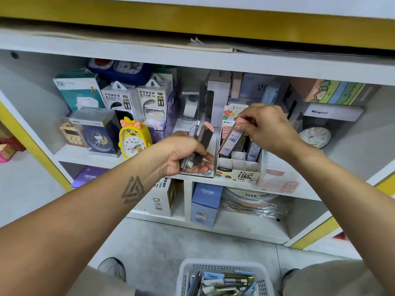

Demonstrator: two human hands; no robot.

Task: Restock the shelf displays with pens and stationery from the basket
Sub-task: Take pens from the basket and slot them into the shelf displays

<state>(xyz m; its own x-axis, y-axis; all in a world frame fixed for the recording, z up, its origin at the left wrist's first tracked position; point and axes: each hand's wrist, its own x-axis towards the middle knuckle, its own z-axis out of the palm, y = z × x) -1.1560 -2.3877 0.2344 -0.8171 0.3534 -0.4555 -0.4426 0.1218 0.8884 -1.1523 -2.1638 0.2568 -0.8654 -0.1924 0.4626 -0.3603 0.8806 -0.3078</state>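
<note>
Right hand (267, 128) is pinching one slim lead-refill case (232, 141) by its pink cap end, thumb and forefinger curled round the top. The case is hanging tilted, its lower end just over the divided cardboard display box (238, 167) on the middle shelf (288, 194). Whether the tip is already inside a slot, I cannot tell.

Left hand (186, 154) is gripping a small bundle of spare cases (199, 144), fingers (205, 167) curled underneath, thumb side hidden. The bundle is standing roughly upright, pink cap at the top, just left of the display box.

Handling judgement: the cases are looking like thin rigid plastic, light, with a glossy printed sleeve, so probably a little slippery. The leads inside are likely brittle; dropping one would be worth avoiding. The cap end is giving a good pinch point and is leaving the body free to slide down between the dividers. Holding lower would likely foul the slot walls.

Pose: both forearms are reaching forward and slightly upward from below. The right wrist is bent downward over the box, knuckles toward the shelf back. The left wrist is straighter, palm turned inward and up.

The white basket (186, 272) is sitting on the floor between the person's feet, holding more pens and packets.
</note>
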